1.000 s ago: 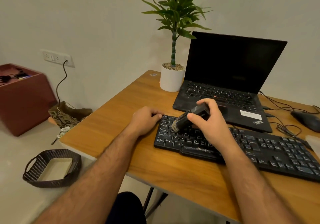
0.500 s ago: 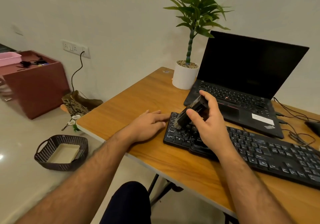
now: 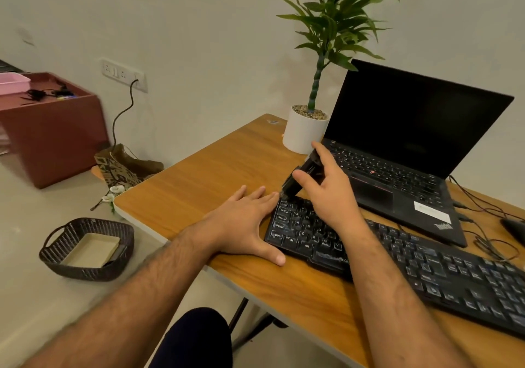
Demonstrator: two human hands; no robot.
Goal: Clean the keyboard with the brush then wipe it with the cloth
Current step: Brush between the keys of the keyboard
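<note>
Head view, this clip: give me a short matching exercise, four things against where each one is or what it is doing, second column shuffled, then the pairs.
Things:
1. brush
2. left hand
3. basket
4. plant pot

Places or states:
A. on the floor, left of the table
B. flat on the table, at the keyboard's left end
C. on the table beside the laptop
D. gripped by the right hand, bristles on the keys

Pairs: 1-D, 2-B, 3-A, 4-C
</note>
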